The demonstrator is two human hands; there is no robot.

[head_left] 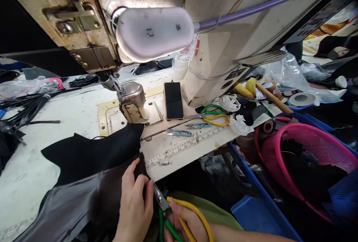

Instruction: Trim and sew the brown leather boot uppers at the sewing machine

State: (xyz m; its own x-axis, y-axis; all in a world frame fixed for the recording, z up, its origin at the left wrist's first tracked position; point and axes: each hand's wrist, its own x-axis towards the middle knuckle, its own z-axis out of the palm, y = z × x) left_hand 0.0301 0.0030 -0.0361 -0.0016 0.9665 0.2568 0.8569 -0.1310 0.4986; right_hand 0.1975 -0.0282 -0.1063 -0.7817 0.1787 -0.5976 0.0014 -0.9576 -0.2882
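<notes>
My left hand (134, 201) grips the edge of a dark brown leather piece (75, 195), with the index finger reaching along it. In my right hand (190, 219) is a pair of scissors (160, 196) with one yellow and one green handle. The blades point up and left to the leather edge, close by the left fingers; their tips are hidden there. A black fabric-like piece (103, 147) lies beneath and beyond the leather, stretching to the sewing machine's metal post (132, 98).
A lit lamp (155, 33) hangs before the sewing machine head (92, 18). On the table lie a phone (173, 101), other scissors (216, 119) and thread snips (179, 133). A pink basket (275, 148) with dark scraps stands at right; black strips (33, 104) lie at left.
</notes>
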